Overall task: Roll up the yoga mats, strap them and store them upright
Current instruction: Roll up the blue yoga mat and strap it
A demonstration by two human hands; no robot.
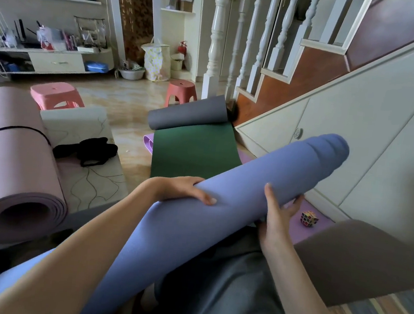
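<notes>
We're holding the rolled blue mat point(221, 209) in both hands, slanting from near left up to far right.

Left hand point(184, 187) is lying over the top of the roll, fingers curved on it w/ thumb along the near side; right hand point(277, 215) is cupping it from the right & underneath, thumb up against the side, fingers wrapping under. Far end of the roll is hanging in the air by the white stair panel point(355, 147), layers stepping out a bit. On the left, a pink mat point(16, 162) is lying rolled w/ a black cord round it, black straps point(89, 151) just right of it. Further off, a green mat point(193, 153) is lying flat, its grey far end curling over. A puzzle cube point(309, 218) is sitting on a purple mat point(305, 231) right of our right hand.
</notes>
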